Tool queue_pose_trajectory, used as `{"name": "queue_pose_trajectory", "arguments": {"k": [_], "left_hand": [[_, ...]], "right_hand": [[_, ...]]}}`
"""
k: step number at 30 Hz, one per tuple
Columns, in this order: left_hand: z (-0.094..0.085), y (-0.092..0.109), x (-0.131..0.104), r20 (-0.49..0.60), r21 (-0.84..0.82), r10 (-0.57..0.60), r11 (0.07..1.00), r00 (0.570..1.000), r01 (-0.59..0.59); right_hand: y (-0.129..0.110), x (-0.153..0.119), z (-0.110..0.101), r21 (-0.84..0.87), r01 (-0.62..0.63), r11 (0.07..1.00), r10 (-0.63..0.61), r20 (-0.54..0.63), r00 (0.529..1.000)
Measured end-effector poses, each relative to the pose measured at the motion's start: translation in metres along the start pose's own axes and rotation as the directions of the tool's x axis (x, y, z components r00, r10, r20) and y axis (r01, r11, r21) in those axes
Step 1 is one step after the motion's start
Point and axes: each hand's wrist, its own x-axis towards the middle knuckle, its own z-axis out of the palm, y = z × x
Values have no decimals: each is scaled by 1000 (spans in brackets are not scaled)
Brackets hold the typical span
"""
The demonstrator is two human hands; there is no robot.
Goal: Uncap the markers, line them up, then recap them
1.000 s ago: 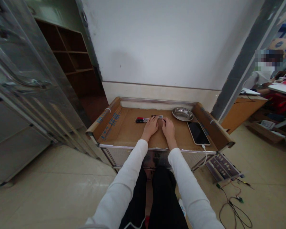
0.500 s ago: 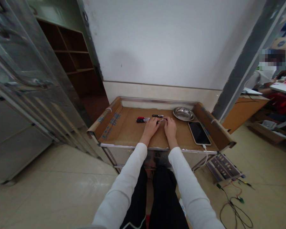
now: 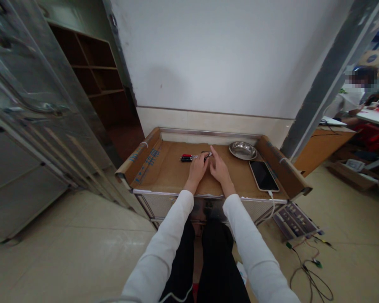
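Note:
Near the middle of the cardboard-lined tray (image 3: 164, 176), my left hand (image 3: 197, 169) is closed on a dark and clear pen (image 3: 208, 155). Close against it, my right hand (image 3: 219, 169) has its index finger stretched forward beside the pen; its other fingers are partly hidden. Several pens with red and black ends (image 3: 187, 158) lie together just left of my left hand. Behind the hands lies another black pen (image 3: 204, 152), mostly covered by the fingers and the held pen.
A round metal dish (image 3: 243, 150) stands at the tray's back right. In front of it lies a phone (image 3: 264, 176) with a white cable (image 3: 273, 206). An electrical device (image 3: 297, 221) and wires are on the floor at right. A person (image 3: 353, 94) sits far right.
My right hand has moved left against my left hand, and its index finger has straightened forward. The held pen has shifted left and tilted, now overlapping the pen behind.

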Motion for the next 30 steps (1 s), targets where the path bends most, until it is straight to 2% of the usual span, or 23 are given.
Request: {"name": "queue_pose_trajectory", "arguments": {"k": [3, 6, 8, 11, 20, 26, 30], "left_hand": [[-2, 1, -2, -81, 61, -87, 994, 993, 92], [-5, 2, -4, -159, 147, -238, 954, 958, 261], [-7, 1, -6, -165, 205, -320, 914, 933, 350], [-9, 1, -9, -142, 276, -392, 866, 909, 417], [-6, 1, -11, -161, 339, -467, 801, 870, 493], [-5, 4, -11, -113, 397, -460, 792, 881, 464], [-5, 4, -12, -103, 393, -454, 799, 885, 455]], "right_hand": [[3, 0, 3, -10, -25, 1000, 25, -17, 1000], [10, 1, 7, -107, -90, 990, 90, 0, 996], [13, 1, 9, -189, -134, 973, 143, 32, 989], [15, 1, 11, -286, -169, 943, 196, 66, 978], [17, 1, 17, -416, -249, 875, 313, 91, 946], [12, 2, 20, -454, -326, 829, 400, 74, 914], [10, 3, 19, -462, -333, 822, 412, 78, 908]]}}
